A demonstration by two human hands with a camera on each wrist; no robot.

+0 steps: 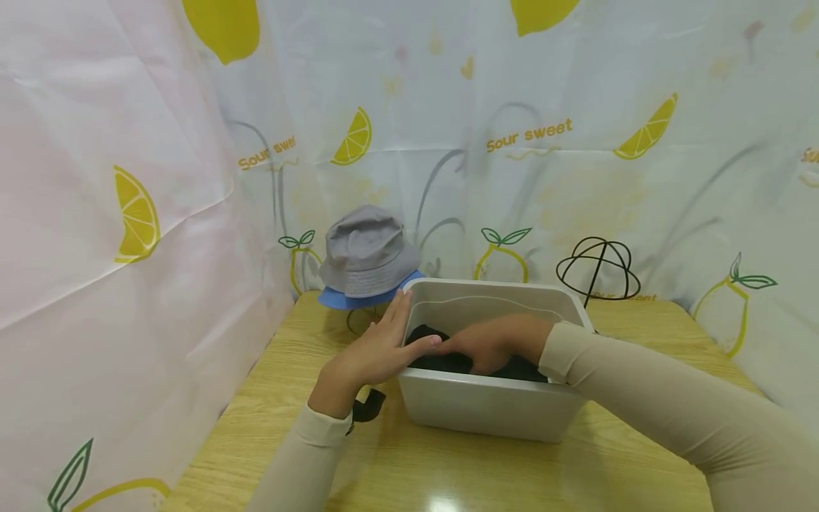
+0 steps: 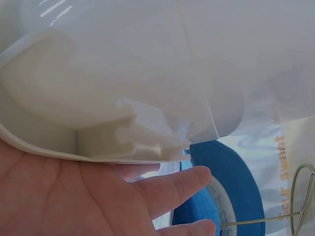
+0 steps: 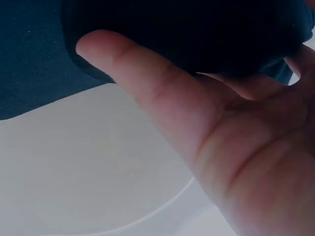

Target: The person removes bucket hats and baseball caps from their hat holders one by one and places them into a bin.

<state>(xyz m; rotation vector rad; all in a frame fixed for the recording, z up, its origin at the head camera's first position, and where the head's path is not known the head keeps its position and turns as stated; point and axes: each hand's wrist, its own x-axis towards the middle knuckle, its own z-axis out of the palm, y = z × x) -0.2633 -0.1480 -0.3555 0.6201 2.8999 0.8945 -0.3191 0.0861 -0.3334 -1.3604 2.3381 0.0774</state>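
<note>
A white plastic bin point(image 1: 483, 405) stands on the table with a black hat point(image 1: 431, 359) of soft cloth inside. My right hand point(image 1: 495, 345) reaches down into the bin and grips the hat, its thumb lying over the dark cloth point(image 3: 29, 54) in the right wrist view. The other fingers are mostly hidden beneath the fabric. My left hand point(image 1: 377, 352) rests with straight fingers along the bin's left side, its palm against the rim point(image 2: 88, 158) in the left wrist view.
Behind the bin at left, a grey bucket hat point(image 1: 367, 249) sits on top of a blue hat point(image 1: 335, 299) on a wire stand point(image 1: 358, 321). A bare black wire hat stand point(image 1: 598, 270) rises behind the bin's right corner. Lemon-print curtain point(image 1: 409, 107) surrounds the wooden table point(image 1: 441, 469).
</note>
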